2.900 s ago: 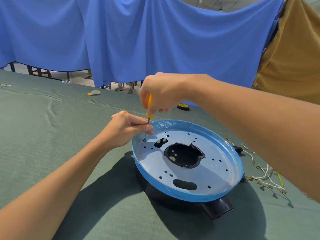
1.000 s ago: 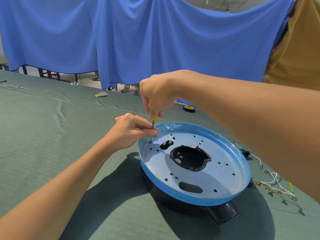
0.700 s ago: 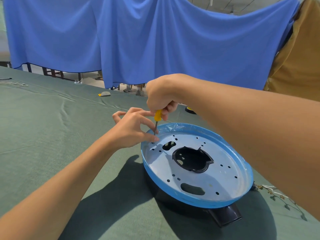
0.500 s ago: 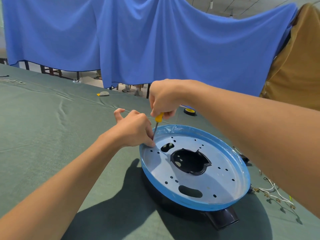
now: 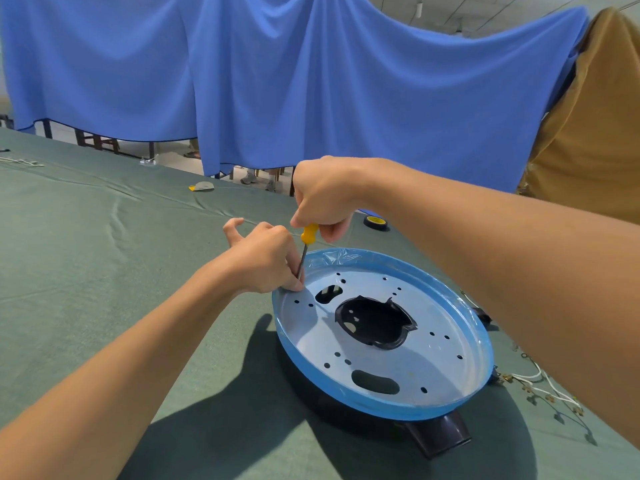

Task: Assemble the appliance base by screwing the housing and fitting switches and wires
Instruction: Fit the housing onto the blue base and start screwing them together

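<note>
Left grip [image 5: 263, 261] perhaps tighter round screwdriver [image 5: 304, 252]

one wide-angle view, worn on the head, facing forward and down over the table [image 5: 86, 271]. it is near: the base [image 5: 433, 368] fills the lower right, and the left hand [image 5: 263, 261] and right hand [image 5: 322, 195] meet mid-frame. the curtain [image 5: 311, 81] closes the far side.

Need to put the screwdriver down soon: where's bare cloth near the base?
Bare green cloth lies left of the left hand, out to the far edge, and between the forearms before the base. Crowded: wires right of the base, tape roll behind the right hand.
</note>
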`<move>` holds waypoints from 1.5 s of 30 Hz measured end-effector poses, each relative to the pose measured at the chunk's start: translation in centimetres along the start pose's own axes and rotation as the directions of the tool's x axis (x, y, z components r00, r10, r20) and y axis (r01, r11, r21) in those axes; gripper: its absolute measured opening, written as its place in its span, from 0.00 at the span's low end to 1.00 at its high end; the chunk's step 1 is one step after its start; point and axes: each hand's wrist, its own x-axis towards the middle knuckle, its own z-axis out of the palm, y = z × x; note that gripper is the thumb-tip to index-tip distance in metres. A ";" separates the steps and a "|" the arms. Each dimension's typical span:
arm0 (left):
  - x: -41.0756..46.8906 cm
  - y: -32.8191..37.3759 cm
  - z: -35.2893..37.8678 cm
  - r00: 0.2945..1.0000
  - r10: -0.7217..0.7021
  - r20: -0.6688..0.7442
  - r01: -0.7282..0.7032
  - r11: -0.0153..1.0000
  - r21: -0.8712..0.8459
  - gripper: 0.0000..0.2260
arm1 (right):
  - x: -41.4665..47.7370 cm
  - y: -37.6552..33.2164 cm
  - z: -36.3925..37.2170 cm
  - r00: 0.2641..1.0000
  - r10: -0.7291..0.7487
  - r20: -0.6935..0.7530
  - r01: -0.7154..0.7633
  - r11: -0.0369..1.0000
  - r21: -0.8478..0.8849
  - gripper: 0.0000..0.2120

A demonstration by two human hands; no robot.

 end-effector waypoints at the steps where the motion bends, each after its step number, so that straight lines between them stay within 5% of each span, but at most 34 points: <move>1: -0.1 -0.1 0.1 1.000 0.000 -0.016 0.000 1.000 -0.006 0.11 | 0.2 0.1 0.1 1.000 0.006 -0.003 -0.006 1.000 -0.007 0.18; 21: -0.3 -0.5 0.1 0.998 0.043 -0.042 -0.045 0.998 -0.048 0.05 | -0.8 0.5 -1.2 0.992 -0.109 0.067 0.102 0.989 0.109 0.02; 25: -0.8 -0.9 0.1 0.978 0.018 -0.207 -0.078 0.954 -0.289 0.08 | -0.6 -0.1 -0.8 0.994 -0.105 0.009 0.105 0.991 -0.088 0.03; 28: -0.9 -1.2 0.0 0.960 -0.030 -0.277 -0.141 0.804 -0.578 0.05 | -0.1 -0.6 -0.3 0.998 -0.064 -0.007 0.064 0.997 -0.042 0.10; 31: -1.1 -0.9 0.4 0.962 -0.030 -0.273 -0.165 0.731 -0.662 0.05 | 0.2 -0.7 -0.1 0.999 -0.027 -0.021 0.027 1.000 0.005 0.12; 38: -0.8 -0.8 0.9 0.965 0.005 -0.264 -0.174 0.763 -0.622 0.05 | -0.6 0.3 -0.6 0.990 -0.130 -0.057 0.132 0.991 0.024 0.03; 45: -1.0 -0.7 1.2 0.940 -0.038 -0.339 -0.174 0.802 -0.572 0.04 | -0.1 1.1 0.3 0.993 -0.040 -0.112 0.048 0.996 0.071 0.13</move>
